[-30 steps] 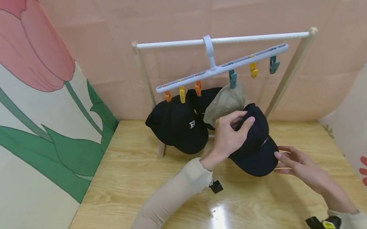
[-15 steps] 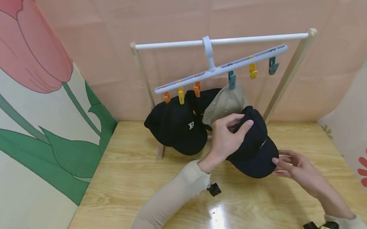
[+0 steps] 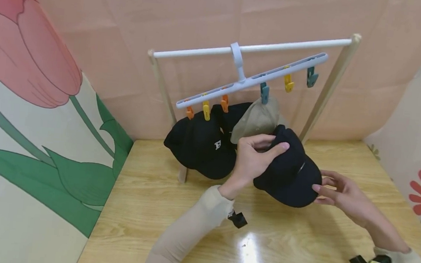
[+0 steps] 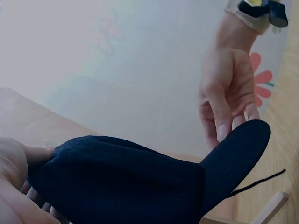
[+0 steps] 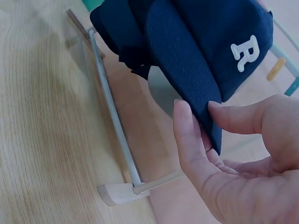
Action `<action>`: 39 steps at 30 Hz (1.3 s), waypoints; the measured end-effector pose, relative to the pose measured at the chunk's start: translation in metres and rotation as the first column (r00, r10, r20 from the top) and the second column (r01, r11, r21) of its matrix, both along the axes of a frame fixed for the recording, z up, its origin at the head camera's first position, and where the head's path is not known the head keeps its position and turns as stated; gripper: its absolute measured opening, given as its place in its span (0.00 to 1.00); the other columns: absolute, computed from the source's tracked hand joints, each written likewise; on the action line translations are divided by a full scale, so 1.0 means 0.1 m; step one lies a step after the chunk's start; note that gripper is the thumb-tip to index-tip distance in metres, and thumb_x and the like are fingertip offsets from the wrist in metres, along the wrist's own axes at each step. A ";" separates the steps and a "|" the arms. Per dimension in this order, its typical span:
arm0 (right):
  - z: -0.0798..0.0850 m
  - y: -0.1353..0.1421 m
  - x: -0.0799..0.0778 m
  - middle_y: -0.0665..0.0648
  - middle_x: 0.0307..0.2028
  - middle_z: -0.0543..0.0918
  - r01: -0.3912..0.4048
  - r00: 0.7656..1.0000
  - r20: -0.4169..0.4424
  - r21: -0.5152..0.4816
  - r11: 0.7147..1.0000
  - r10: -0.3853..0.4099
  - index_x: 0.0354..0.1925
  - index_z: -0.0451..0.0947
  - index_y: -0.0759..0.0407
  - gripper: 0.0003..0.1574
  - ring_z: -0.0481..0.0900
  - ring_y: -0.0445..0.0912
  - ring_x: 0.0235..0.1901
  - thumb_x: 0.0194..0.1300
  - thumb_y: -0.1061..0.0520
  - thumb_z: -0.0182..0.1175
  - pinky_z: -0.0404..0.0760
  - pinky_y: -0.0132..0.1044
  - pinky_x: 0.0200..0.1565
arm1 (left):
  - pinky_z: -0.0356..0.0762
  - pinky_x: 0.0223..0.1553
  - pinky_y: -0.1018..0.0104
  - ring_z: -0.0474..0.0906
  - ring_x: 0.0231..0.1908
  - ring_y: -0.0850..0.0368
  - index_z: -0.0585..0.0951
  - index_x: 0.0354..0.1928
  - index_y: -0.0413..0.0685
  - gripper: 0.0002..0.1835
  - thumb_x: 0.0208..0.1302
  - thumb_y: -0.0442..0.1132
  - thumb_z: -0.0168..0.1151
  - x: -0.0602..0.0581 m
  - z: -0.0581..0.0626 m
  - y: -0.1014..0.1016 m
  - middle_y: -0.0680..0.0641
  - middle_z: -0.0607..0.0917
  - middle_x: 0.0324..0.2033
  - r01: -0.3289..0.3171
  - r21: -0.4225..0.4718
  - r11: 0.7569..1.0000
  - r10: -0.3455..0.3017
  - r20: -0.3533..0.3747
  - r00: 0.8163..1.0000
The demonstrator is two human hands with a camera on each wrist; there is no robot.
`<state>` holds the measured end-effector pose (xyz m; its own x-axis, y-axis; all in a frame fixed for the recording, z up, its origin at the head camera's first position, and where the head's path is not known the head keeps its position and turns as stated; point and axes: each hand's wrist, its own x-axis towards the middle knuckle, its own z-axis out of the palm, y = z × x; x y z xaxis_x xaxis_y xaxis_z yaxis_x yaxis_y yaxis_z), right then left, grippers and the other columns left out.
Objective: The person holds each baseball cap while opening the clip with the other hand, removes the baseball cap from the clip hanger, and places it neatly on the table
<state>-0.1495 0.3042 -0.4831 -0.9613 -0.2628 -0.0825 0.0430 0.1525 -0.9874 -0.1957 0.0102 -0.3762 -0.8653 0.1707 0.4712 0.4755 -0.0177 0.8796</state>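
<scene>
A dark navy baseball cap (image 3: 286, 167) is held in front of the rack, its brim toward the right. My left hand (image 3: 251, 158) pinches the back of its crown between thumb and fingers. At the brim's edge, my right hand (image 3: 342, 194) has its thumb on one face and its fingers on the other. The right wrist view shows a white letter R (image 5: 245, 52) on the cap's front. Just behind, a tan cap (image 3: 254, 120) hangs under a teal clip (image 3: 264, 93). A black cap (image 3: 201, 147) with a white letter hangs at the left, partly covering another dark cap (image 3: 240, 111).
A pale blue clip hanger (image 3: 252, 81) hooks over the white bar (image 3: 297, 46) of a wooden-legged rack. At its right end hang a yellow clip (image 3: 289, 83) and a teal clip (image 3: 311, 77), both holding nothing. The rack stands on a wood-grain table (image 3: 142, 225).
The navy cap and my left hand have come slightly down and to the left, away from the hanger. My right hand stays at the brim. The whole head view has shifted a little.
</scene>
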 end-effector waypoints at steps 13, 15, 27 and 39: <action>0.05 0.08 0.02 0.53 0.46 0.83 -0.057 0.998 -0.041 -0.016 0.998 0.057 0.70 0.66 0.54 0.29 0.90 0.48 0.40 0.78 0.70 0.57 0.91 0.40 0.43 | 0.89 0.43 0.66 0.89 0.35 0.67 0.92 0.44 0.39 0.11 0.61 0.36 0.79 0.10 0.03 -0.19 0.49 0.94 0.36 0.077 0.002 0.997 -0.076 0.148 0.986; 0.07 0.09 0.02 0.52 0.47 0.83 -0.046 0.998 -0.047 0.038 0.998 0.048 0.73 0.63 0.60 0.30 0.90 0.48 0.40 0.79 0.68 0.58 0.91 0.40 0.43 | 0.89 0.44 0.66 0.89 0.36 0.67 0.91 0.45 0.39 0.11 0.63 0.37 0.78 0.12 0.03 -0.23 0.47 0.94 0.37 0.090 -0.026 0.996 -0.085 0.140 0.987; 0.09 0.11 0.01 0.50 0.52 0.86 -0.089 0.996 -0.025 -0.142 0.986 0.086 0.70 0.69 0.52 0.28 0.89 0.44 0.45 0.79 0.71 0.54 0.90 0.37 0.45 | 0.89 0.44 0.65 0.88 0.35 0.71 0.90 0.46 0.34 0.10 0.72 0.36 0.70 0.21 0.05 -0.45 0.35 0.93 0.41 0.160 -0.110 0.981 -0.151 0.081 0.985; 0.12 0.00 -0.02 0.51 0.55 0.86 -0.193 0.981 -0.064 -0.281 0.940 0.182 0.74 0.68 0.57 0.32 0.89 0.44 0.50 0.78 0.75 0.50 0.90 0.39 0.49 | 0.75 0.26 0.71 0.72 0.18 0.57 0.87 0.43 0.33 0.09 0.76 0.35 0.65 0.29 0.02 -0.67 0.33 0.88 0.30 0.168 -0.087 0.982 -0.155 0.131 0.979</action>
